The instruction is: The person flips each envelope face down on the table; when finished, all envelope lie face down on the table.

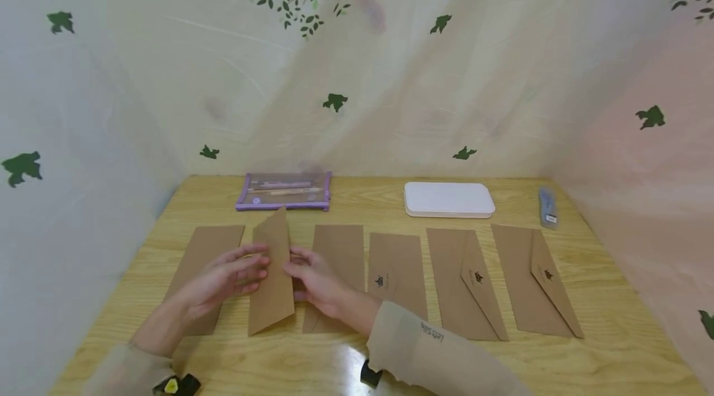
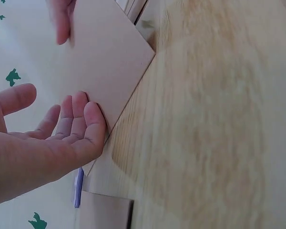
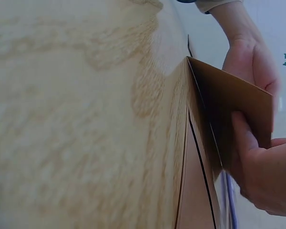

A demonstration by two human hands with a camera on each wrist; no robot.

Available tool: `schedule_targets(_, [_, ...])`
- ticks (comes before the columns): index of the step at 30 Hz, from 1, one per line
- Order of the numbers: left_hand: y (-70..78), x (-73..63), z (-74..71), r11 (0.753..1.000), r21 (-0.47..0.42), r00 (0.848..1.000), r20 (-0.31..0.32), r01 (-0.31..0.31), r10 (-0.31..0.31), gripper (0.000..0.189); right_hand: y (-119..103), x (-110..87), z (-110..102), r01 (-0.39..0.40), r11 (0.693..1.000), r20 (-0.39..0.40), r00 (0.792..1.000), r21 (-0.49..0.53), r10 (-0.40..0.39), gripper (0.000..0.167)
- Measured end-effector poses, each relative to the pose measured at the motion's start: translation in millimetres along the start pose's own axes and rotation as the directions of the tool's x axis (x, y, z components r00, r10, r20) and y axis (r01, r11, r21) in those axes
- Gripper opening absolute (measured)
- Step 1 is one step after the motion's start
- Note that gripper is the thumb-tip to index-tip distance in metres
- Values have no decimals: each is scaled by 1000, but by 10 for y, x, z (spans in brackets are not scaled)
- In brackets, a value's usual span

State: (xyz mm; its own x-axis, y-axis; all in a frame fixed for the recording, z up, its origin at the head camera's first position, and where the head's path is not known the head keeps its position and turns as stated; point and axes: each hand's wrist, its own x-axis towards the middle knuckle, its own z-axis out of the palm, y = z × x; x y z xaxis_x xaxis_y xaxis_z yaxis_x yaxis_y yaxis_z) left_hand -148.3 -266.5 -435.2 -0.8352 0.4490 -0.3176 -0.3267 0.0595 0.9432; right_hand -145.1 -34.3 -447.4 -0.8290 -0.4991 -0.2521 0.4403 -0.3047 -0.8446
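Note:
A brown paper envelope (image 1: 271, 300) stands raised at an angle off the table, left of centre in the head view. My right hand (image 1: 320, 282) pinches its right side, the thumb on one face and fingers on the other; the right wrist view shows a finger against the shaded face of the envelope (image 3: 250, 95). On the opposite side is my left hand (image 1: 231, 275). Its fingers are loosely extended, and in the left wrist view the fingertips of the left hand (image 2: 69, 136) lie against or very near the paper. Another brown envelope (image 1: 214, 244) lies flat, partly under the left hand.
Several more brown envelopes (image 1: 396, 253) lie in a row to the right, some with pointed flaps and dark crown prints. Behind them are a purple-edged see-through pencil pouch (image 1: 287, 204), a white flat case (image 1: 449, 199) and a small grey-blue item (image 1: 547, 205). A leaf-printed curtain (image 1: 385, 74) surrounds the table.

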Motion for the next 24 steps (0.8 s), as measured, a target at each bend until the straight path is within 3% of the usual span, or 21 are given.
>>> schedule_targets(8, [-11, 14, 4, 1000, -13, 999, -52, -13, 12, 60, 1, -37, -57, -52, 998, -72, 996, 34, 54, 86])
schedule_targets(17, [-40, -32, -21, 997, 10, 986, -148, -75, 75, 56, 7, -53, -121, -71, 994, -88, 993, 85, 79, 86])
schedule_targets(24, [-56, -95, -62, 996, 25, 987, -137, -83, 86, 62, -28, -78, -90, -92, 994, -63, 993, 57, 96, 79])
